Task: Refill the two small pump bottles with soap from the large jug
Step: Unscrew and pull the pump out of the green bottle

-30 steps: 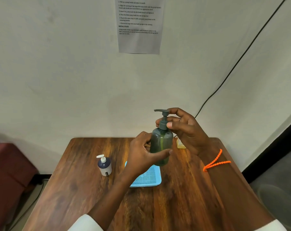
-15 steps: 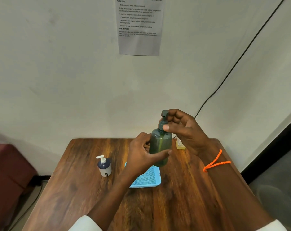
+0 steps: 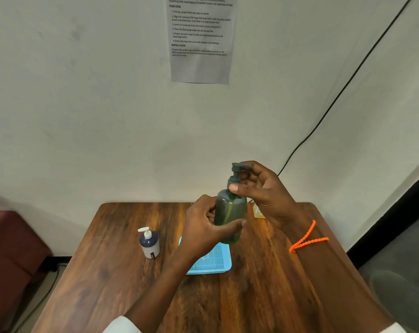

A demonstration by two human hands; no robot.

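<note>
I hold a translucent dark-green pump bottle [image 3: 231, 212] upright in the air above the table's middle. My left hand [image 3: 203, 227] wraps around its body. My right hand [image 3: 261, 191] pinches the grey pump head and collar at the top, its nozzle pointing toward that hand. A second small pump bottle [image 3: 149, 243], dark blue and white with a white pump, stands on the table to the left. Behind my right wrist, a sliver of a yellowish container [image 3: 258, 211] shows at the table's back edge; most of it is hidden.
A light-blue perforated tray [image 3: 211, 263] lies flat on the wooden table [image 3: 251, 296], below the held bottle. A printed sheet [image 3: 201, 39] hangs on the wall and a black cable [image 3: 335, 99] runs down it. A dark red seat [image 3: 9, 251] stands left of the table.
My right hand has turned the pump head on the green bottle; the nozzle swung from pointing left toward my right hand. The bottle stayed in my left hand at about the same place.
</note>
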